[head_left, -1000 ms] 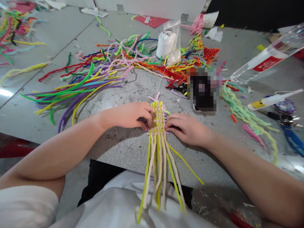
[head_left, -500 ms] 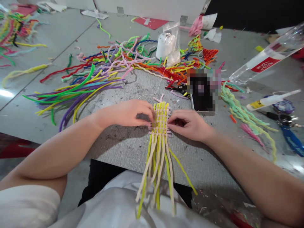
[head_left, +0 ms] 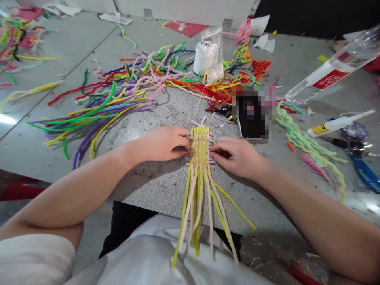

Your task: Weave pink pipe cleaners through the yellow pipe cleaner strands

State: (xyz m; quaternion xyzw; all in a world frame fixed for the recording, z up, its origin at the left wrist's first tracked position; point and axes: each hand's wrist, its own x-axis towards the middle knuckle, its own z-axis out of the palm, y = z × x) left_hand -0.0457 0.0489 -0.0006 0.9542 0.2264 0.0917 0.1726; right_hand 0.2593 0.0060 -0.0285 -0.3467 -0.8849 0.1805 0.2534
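Note:
A small woven piece of pipe cleaners (head_left: 200, 147) in yellow, cream and pale purple lies near the front of the table. Its long yellow and cream ends hang down over the table edge toward my lap. At its left side, my left hand (head_left: 169, 143) pinches the edge between thumb and fingers. Opposite, my right hand (head_left: 233, 155) grips the right edge in the same way, thumb and forefinger together. Short pale purple ends stick out along both sides. The fingertips hide parts of the edges.
Loose coloured pipe cleaners (head_left: 113, 105) lie across the left and back. Behind stand a white spool (head_left: 202, 59) and a plastic bag (head_left: 216, 51). A phone (head_left: 252, 118), black pliers (head_left: 224, 110), a leaning bottle (head_left: 332, 73), a glue tube (head_left: 338, 123) and keys (head_left: 356, 148) lie to the right.
The hanging yellow and cream ends have swung and spread to the right. Both hands stay at the weave's sides with small finger shifts; the view has moved slightly.

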